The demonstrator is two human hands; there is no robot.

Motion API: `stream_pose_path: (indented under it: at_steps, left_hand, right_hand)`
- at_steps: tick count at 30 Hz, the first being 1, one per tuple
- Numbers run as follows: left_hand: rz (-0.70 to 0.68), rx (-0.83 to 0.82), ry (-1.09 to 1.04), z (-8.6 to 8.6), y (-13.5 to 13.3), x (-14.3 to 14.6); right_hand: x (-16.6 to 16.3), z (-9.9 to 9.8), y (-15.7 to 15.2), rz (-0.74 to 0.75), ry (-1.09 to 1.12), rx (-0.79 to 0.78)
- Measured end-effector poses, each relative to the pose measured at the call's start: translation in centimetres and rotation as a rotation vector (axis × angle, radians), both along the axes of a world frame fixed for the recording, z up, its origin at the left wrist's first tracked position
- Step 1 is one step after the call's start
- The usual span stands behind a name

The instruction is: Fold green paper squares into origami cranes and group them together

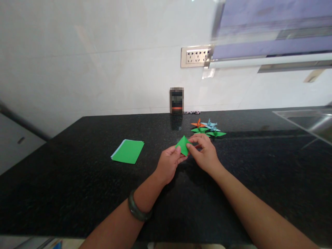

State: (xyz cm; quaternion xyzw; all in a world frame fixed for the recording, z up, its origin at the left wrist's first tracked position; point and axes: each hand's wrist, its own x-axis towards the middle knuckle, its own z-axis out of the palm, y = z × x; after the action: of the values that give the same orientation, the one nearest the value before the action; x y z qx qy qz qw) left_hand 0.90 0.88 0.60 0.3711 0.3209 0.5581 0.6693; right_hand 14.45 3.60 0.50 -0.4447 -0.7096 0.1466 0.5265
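A small folded piece of green origami paper (184,144) is held up over the dark counter, between both hands. My left hand (169,160) pinches its lower left edge, thumb on top and fingers beneath. On the opposite side, my right hand (206,152) grips the right corner between thumb and fingers. Just beyond the right hand lie several folded paper cranes: an orange crane (198,123), light blue cranes (209,123) and green cranes (216,134). To the left rests a stack of square paper (128,151), green on top with light blue showing at its edge.
The black speckled counter (77,193) runs to a white tiled wall. A phone-like upright object (176,100), blurred out, leans there with a beaded strap (192,112) beside it. A metal sink (311,122) is at the right. Above are wall sockets (197,56) and a purple panel (272,31).
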Motion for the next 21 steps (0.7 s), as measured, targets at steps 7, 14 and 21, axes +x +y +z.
stream_pose_path:
  at_steps: [7, 14, 21]
  left_hand:
    - [-0.01, -0.024, 0.099, 0.0, 0.0, -0.1]
    - [-0.11, -0.058, 0.039, 0.2, -0.1, -0.4]
    - [-0.141, -0.189, -0.133, 0.6, 0.3, -1.1]
  right_hand:
    - [0.4, 0.2, 0.2, 0.187, 0.221, -0.178]
    - [1.0, 0.0, 0.3, 0.35, 0.083, -0.155]
    - [1.2, -0.1, 0.3, 0.346, -0.133, 0.017]
